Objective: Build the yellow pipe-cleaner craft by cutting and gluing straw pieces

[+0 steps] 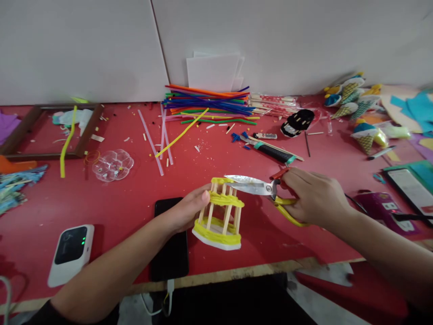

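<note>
Near the front edge, my left hand [191, 206] holds a small cage-like craft [223, 199] by its left side. The craft has upright wooden sticks, bands of yellow pipe cleaner around them and a white base, and it tilts a little. My right hand [313, 194] is closed around the red and yellow handles of metal scissors [252, 185]. The scissor blades are slightly parted and point left, with their tips at the upper yellow band of the craft. Whether the blades touch the band, I cannot tell.
On the red table [135, 248] lie a black phone [169, 266], a white device [71, 253], a clear flower-shaped tray [113, 165], colored pipe cleaners [209, 104], a black-handled tool [274, 152] and a wooden frame [86, 135]. A purple box [385, 212] stands right.
</note>
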{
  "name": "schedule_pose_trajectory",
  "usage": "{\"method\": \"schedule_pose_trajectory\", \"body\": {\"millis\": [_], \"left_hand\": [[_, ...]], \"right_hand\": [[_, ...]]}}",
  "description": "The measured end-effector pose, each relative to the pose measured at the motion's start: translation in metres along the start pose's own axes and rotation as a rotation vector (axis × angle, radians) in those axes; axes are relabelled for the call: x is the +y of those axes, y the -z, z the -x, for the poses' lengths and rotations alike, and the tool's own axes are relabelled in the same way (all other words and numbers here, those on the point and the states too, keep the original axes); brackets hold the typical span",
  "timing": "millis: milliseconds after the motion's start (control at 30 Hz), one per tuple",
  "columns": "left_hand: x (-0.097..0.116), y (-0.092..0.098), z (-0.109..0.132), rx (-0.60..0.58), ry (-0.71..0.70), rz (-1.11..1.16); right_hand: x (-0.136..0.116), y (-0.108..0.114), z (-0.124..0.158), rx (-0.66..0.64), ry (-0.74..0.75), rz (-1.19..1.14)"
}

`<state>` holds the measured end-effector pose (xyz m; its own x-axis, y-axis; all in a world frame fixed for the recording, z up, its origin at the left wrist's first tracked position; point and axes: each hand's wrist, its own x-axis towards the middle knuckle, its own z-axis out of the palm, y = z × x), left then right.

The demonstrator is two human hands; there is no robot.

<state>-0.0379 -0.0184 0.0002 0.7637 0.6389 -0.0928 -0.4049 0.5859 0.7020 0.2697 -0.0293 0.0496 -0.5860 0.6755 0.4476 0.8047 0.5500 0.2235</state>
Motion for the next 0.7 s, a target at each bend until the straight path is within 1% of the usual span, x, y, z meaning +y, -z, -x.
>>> {"method": "schedule_pose_trajectory", "body": {"millis": [100,267,367,467,600,700], "left_hand": [[0.0005,-0.0013,0.0000,0.006,-0.016,-0.016],[0.0015,-0.0018,-0.0004,0.007,0.006,-0.025],[0.0009,-0.0013,-0.0018,-0.011,-0.005,-0.026],[-0.0002,-0.0014,-0.0023,-0.023,-0.005,-0.036],[-0.0016,-0.0020,-0.0006,-0.058,0.033,-0.026],[-0.0018,-0.0022,0.0014,-0.042,0.048,-0.024]], "right_hand": [[0.0007,0.0009,-0.0011,0.006,0.021,0.034],[0.0017,0.0027,-0.0019,0.005,0.043,0.068],[0.0020,0.0018,-0.0005,0.015,0.044,0.078],[0.0021,-0.0005,0.0026,0.016,0.024,0.087],[0.0016,-0.0035,0.0056,0.006,-0.021,0.040],[0.0000,-0.0063,0.0057,0.016,-0.057,0.021]]}}
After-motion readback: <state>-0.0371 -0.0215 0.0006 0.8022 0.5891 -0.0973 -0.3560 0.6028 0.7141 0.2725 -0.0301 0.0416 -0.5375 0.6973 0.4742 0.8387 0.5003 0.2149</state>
